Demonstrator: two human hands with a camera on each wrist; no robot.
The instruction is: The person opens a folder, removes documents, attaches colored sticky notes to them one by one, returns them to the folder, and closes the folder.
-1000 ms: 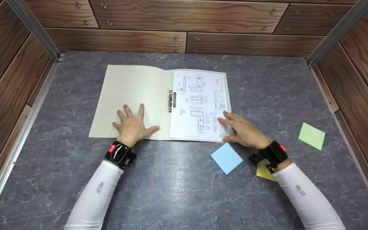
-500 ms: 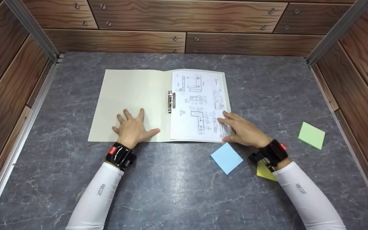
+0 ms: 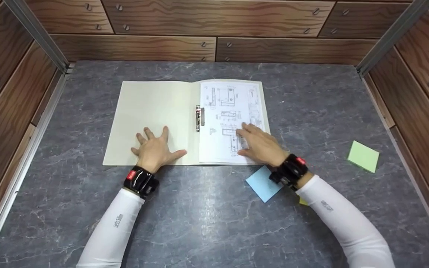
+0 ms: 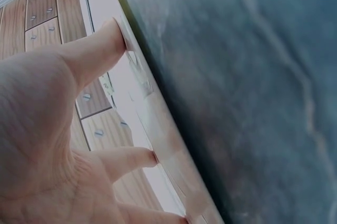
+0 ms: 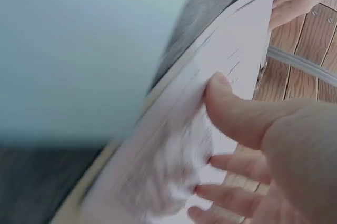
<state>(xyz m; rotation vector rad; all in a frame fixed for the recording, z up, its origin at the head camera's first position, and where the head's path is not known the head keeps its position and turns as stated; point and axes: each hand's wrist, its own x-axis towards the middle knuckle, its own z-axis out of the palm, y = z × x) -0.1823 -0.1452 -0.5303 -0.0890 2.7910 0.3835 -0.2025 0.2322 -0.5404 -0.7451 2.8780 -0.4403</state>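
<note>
A cream folder lies spread flat on the table, a metal clip along its spine. White sheets with technical drawings cover its right side. My left hand rests on the bare left cover, fingers spread; in the left wrist view its thumb touches the cover. Over the lower right of the sheets is my right hand, holding nothing. The right wrist view shows its thumb and fingertips at the paper, some of which is blurred.
A blue square note pad lies at the folder's near right edge, partly under my right wrist. My right forearm hides most of a yellow pad. Farther right is a green pad. Wood-patterned walls surround the grey table.
My right hand has moved left from the folder's right edge onto the drawings. Earlier, the folder's left cover shifted slightly toward me under my left hand, which has hardly moved.
</note>
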